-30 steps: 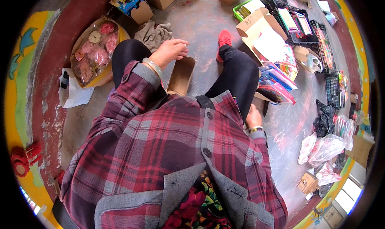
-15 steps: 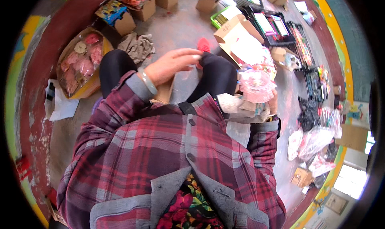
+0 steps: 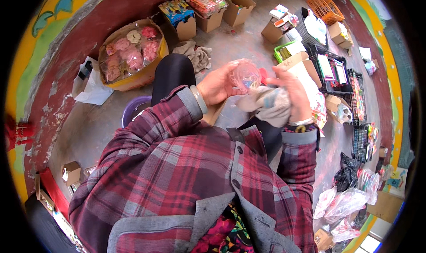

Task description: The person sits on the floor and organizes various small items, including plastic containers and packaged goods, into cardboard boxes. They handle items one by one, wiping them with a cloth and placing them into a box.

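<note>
Head view: 2 hands are raised at upper centre of the frame.
Left hand (image 3: 218, 83): curled around a clear pink plastic ball (image 3: 245, 75), held at upper centre.
Right hand (image 3: 290, 93): closed on a grey cloth (image 3: 266, 105), bunched just beside the ball.
Handling: the ball is best kept steady while the cloth is pressed evenly.
Around: a tub of pink packets (image 3: 128, 53) upper left, cardboard boxes (image 3: 208, 9) along the top, an orange basket (image 3: 325, 7) upper right.
Obstruction: nothing is seen between the hands.
</note>
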`<state>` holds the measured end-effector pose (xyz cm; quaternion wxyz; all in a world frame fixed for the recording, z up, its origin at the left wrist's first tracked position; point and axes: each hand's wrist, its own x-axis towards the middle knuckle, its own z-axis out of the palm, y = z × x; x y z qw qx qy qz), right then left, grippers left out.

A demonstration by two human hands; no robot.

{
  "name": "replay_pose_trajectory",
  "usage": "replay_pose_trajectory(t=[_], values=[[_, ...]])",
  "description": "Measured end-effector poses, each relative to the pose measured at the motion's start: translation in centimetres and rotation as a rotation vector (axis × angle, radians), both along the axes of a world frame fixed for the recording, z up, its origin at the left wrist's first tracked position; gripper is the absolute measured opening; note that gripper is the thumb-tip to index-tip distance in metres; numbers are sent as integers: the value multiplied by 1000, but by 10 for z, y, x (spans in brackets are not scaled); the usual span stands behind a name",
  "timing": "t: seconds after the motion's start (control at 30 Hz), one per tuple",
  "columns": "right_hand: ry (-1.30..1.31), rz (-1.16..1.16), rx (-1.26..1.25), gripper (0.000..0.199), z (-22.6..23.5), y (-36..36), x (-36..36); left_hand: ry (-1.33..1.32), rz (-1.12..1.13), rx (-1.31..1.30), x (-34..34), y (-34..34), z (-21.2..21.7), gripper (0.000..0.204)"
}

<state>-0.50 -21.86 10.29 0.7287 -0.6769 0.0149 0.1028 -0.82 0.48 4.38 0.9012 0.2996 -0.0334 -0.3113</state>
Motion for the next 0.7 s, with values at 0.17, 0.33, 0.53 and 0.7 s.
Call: replay_pose_trajectory(t=[0.17,0.33,0.53,0.7], values=[[-127,-236,253,36,55,-2,-4,136,13,-218,6,8,-13,50],[-757,-84,-531,29,9,59,-12,201,-6,-226,-2,-16,-9,45],[-1062,-2,-1173,39,-21,96,-28,222,163,-246,-11,-8,-14,36],[-1022,60,-1209,48,-23,95,-34,246,189,-196,-6,-3,-31,34]])
